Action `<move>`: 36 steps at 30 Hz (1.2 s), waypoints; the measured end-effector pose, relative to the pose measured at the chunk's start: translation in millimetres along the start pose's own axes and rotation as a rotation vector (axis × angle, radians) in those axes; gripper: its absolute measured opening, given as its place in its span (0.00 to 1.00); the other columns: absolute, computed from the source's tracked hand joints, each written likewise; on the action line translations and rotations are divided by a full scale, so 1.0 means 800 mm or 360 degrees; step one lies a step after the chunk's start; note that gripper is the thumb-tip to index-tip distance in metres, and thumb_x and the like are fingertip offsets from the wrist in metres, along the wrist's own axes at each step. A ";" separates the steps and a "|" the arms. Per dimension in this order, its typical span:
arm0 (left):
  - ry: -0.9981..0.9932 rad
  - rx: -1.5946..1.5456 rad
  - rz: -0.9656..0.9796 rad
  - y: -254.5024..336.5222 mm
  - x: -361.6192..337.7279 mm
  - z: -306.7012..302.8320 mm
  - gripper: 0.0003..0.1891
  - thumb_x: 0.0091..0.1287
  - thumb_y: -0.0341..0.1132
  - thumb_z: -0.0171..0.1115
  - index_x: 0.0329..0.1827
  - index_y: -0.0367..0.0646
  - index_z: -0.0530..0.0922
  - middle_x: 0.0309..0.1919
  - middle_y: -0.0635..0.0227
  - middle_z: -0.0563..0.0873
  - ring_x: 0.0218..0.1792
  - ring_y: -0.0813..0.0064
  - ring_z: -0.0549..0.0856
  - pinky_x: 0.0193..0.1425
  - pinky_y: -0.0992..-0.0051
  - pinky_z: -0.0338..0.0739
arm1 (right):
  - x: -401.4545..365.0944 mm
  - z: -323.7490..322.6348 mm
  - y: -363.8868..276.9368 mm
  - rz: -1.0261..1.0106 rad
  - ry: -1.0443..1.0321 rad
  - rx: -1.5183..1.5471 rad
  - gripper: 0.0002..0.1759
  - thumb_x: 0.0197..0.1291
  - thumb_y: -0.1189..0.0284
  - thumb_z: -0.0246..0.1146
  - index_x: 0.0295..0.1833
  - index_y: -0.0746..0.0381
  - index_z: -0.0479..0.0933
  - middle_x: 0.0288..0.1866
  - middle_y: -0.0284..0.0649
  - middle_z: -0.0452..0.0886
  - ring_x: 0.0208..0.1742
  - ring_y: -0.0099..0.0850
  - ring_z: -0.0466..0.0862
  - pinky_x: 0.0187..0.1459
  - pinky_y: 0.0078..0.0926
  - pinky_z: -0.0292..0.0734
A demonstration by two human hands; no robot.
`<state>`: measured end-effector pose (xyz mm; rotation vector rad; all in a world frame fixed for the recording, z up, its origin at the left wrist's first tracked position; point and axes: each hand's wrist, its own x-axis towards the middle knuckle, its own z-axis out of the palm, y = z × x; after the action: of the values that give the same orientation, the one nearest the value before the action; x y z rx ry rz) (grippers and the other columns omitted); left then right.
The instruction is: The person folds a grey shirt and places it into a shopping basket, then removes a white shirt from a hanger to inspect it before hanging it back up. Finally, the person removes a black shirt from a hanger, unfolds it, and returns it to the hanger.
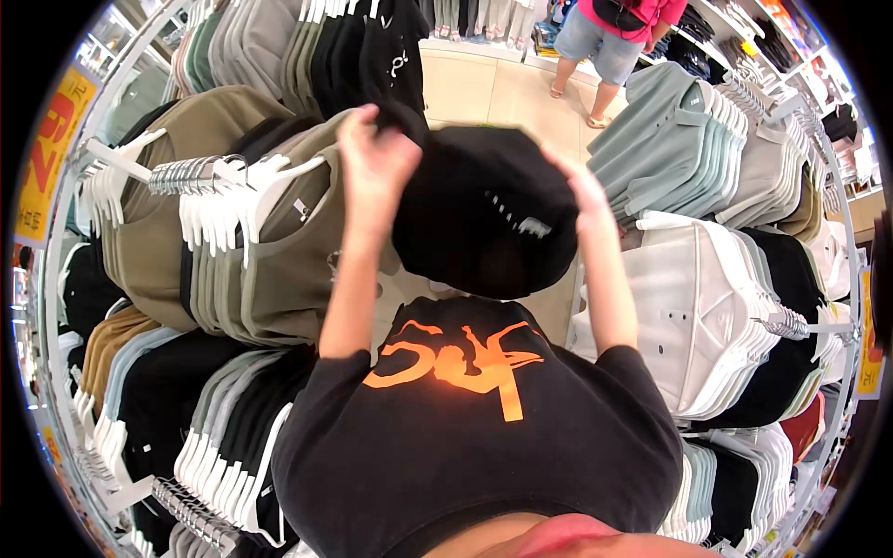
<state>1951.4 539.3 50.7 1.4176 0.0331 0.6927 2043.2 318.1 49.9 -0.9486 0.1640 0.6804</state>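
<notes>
Both hands hold a black garment (pixel 484 214) up at the centre, above the person's chest. The left hand (pixel 372 153) has its fingers (pixel 358 121) closed on the garment's top left edge. The right hand (pixel 584 191) meets the right edge, but its fingers are hidden behind the cloth, so I cannot tell their grip. Olive shirts (pixel 270 270) hang on the left. A far person (pixel 605 42) is cut off at the top.

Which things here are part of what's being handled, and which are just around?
In hand: black garment, gripped by left hand and right hand.
Just around: olive shirts, white shirts, sage shirts, another person.
</notes>
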 end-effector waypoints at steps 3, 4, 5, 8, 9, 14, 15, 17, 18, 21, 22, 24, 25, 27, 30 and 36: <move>-0.0620 -0.0084 -0.0077 -0.062 -0.094 0.040 0.42 0.47 0.35 0.68 0.64 0.39 0.52 0.64 0.55 0.55 0.65 0.60 0.58 0.67 0.63 0.51 | 0.012 -0.029 0.092 0.0429 -0.0053 0.0133 0.15 0.57 0.68 0.58 0.47 0.63 0.74 0.42 0.40 0.80 0.43 0.28 0.79 0.48 0.26 0.74; -0.0949 0.0429 -0.0030 -0.068 -0.122 0.043 0.42 0.47 0.37 0.69 0.64 0.43 0.55 0.66 0.53 0.48 0.65 0.58 0.57 0.67 0.62 0.53 | 0.013 -0.041 0.131 0.0481 0.0028 0.0138 0.14 0.56 0.67 0.59 0.46 0.62 0.75 0.41 0.39 0.79 0.43 0.28 0.79 0.47 0.26 0.74; -0.0975 0.0806 -0.0111 -0.070 -0.159 0.051 0.37 0.47 0.39 0.69 0.62 0.49 0.60 0.67 0.50 0.45 0.66 0.54 0.57 0.65 0.62 0.56 | 0.004 -0.050 0.167 0.0527 0.0096 0.0153 0.14 0.57 0.67 0.57 0.45 0.62 0.75 0.41 0.39 0.79 0.43 0.28 0.79 0.47 0.26 0.74; -0.1007 0.0749 -0.0471 -0.145 -0.207 0.001 0.17 0.59 0.37 0.59 0.51 0.44 0.70 0.56 0.59 0.70 0.53 0.64 0.73 0.55 0.69 0.69 | -0.028 -0.076 0.243 0.0680 0.0296 0.0168 0.14 0.60 0.64 0.52 0.42 0.62 0.75 0.40 0.40 0.79 0.42 0.30 0.78 0.45 0.29 0.73; -0.1033 0.0642 -0.0550 -0.131 -0.204 -0.009 0.17 0.60 0.37 0.58 0.50 0.44 0.70 0.53 0.60 0.71 0.51 0.64 0.74 0.54 0.69 0.69 | -0.037 -0.068 0.226 0.0841 0.0147 0.0283 0.15 0.61 0.63 0.51 0.43 0.62 0.74 0.40 0.40 0.79 0.42 0.31 0.78 0.45 0.29 0.73; -0.1020 0.0755 -0.0554 -0.090 -0.211 -0.011 0.16 0.60 0.38 0.57 0.47 0.41 0.69 0.44 0.58 0.73 0.46 0.59 0.75 0.49 0.66 0.70 | -0.009 -0.105 0.240 0.1266 -0.0088 0.0271 0.19 0.63 0.59 0.45 0.46 0.64 0.71 0.44 0.44 0.76 0.44 0.38 0.76 0.49 0.36 0.72; -0.0947 0.0874 -0.0489 -0.087 -0.215 -0.005 0.16 0.60 0.39 0.56 0.46 0.40 0.69 0.43 0.57 0.73 0.46 0.58 0.75 0.48 0.66 0.71 | -0.017 -0.086 0.230 0.1194 -0.0048 0.0099 0.19 0.63 0.59 0.46 0.46 0.63 0.71 0.45 0.44 0.76 0.45 0.37 0.76 0.49 0.37 0.72; -0.0762 0.1040 -0.0349 -0.090 -0.224 0.005 0.14 0.59 0.38 0.56 0.43 0.39 0.68 0.40 0.56 0.72 0.43 0.56 0.75 0.47 0.66 0.70 | -0.006 -0.095 0.244 0.1209 -0.0130 0.0072 0.17 0.63 0.60 0.46 0.46 0.62 0.71 0.45 0.41 0.75 0.47 0.36 0.75 0.50 0.36 0.71; -0.0635 0.1057 -0.0362 -0.091 -0.232 0.008 0.14 0.59 0.37 0.56 0.42 0.38 0.68 0.39 0.56 0.73 0.43 0.56 0.74 0.47 0.66 0.70 | -0.010 -0.088 0.239 0.1183 -0.0111 -0.0015 0.17 0.63 0.60 0.46 0.46 0.61 0.71 0.45 0.40 0.75 0.47 0.36 0.75 0.50 0.35 0.71; -0.0167 0.1046 -0.0432 -0.086 -0.263 0.027 0.11 0.57 0.31 0.54 0.39 0.37 0.67 0.37 0.56 0.73 0.42 0.56 0.74 0.46 0.68 0.69 | -0.007 -0.100 0.245 0.1276 -0.0273 -0.0148 0.15 0.62 0.61 0.49 0.45 0.59 0.71 0.44 0.36 0.75 0.45 0.31 0.75 0.47 0.32 0.72; 0.0003 0.0998 -0.0492 -0.084 -0.277 0.034 0.10 0.57 0.31 0.54 0.39 0.37 0.67 0.37 0.56 0.73 0.41 0.56 0.74 0.46 0.68 0.69 | -0.005 -0.107 0.249 0.1297 -0.0325 -0.0213 0.14 0.61 0.61 0.50 0.45 0.59 0.71 0.44 0.35 0.75 0.44 0.29 0.75 0.47 0.31 0.72; 0.0334 0.0906 -0.0598 -0.085 -0.311 0.045 0.10 0.57 0.30 0.54 0.39 0.36 0.67 0.36 0.56 0.73 0.41 0.57 0.74 0.45 0.69 0.69 | -0.015 -0.111 0.256 0.1129 -0.0547 -0.0544 0.16 0.60 0.61 0.53 0.47 0.60 0.70 0.45 0.31 0.74 0.47 0.23 0.72 0.50 0.25 0.68; 0.0521 0.0905 -0.0513 -0.088 -0.330 0.050 0.09 0.58 0.29 0.52 0.39 0.36 0.66 0.36 0.55 0.73 0.40 0.57 0.74 0.45 0.69 0.68 | -0.026 -0.113 0.258 0.0981 -0.0726 -0.0715 0.17 0.60 0.61 0.53 0.48 0.61 0.69 0.46 0.31 0.73 0.49 0.22 0.71 0.51 0.23 0.67; 0.0866 0.0878 -0.0595 -0.084 -0.369 0.062 0.09 0.59 0.28 0.51 0.40 0.36 0.65 0.36 0.54 0.73 0.40 0.56 0.74 0.45 0.68 0.68 | -0.056 -0.111 0.257 0.0666 -0.1187 -0.1182 0.21 0.60 0.62 0.55 0.54 0.63 0.65 0.50 0.30 0.72 0.57 0.19 0.65 0.56 0.19 0.60; 0.1228 0.0897 -0.0633 -0.079 -0.417 0.086 0.08 0.60 0.26 0.49 0.41 0.36 0.64 0.34 0.54 0.72 0.37 0.59 0.73 0.44 0.70 0.68 | -0.094 -0.100 0.248 0.0120 -0.1914 -0.1937 0.22 0.57 0.70 0.56 0.57 0.61 0.62 0.45 0.45 0.76 0.53 0.37 0.74 0.52 0.29 0.68; 0.1906 0.0812 -0.0604 -0.056 -0.497 0.122 0.05 0.64 0.26 0.45 0.42 0.37 0.65 0.30 0.65 0.71 0.33 0.78 0.70 0.38 0.78 0.66 | -0.124 -0.130 0.312 -0.0247 -0.2324 -0.1957 0.19 0.48 0.79 0.53 0.50 0.62 0.68 0.43 0.49 0.76 0.45 0.46 0.76 0.47 0.33 0.70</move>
<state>1690.6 270.8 -121.3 1.2087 1.4552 1.1615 1831.9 288.3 -143.0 -1.3160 -1.7719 1.1844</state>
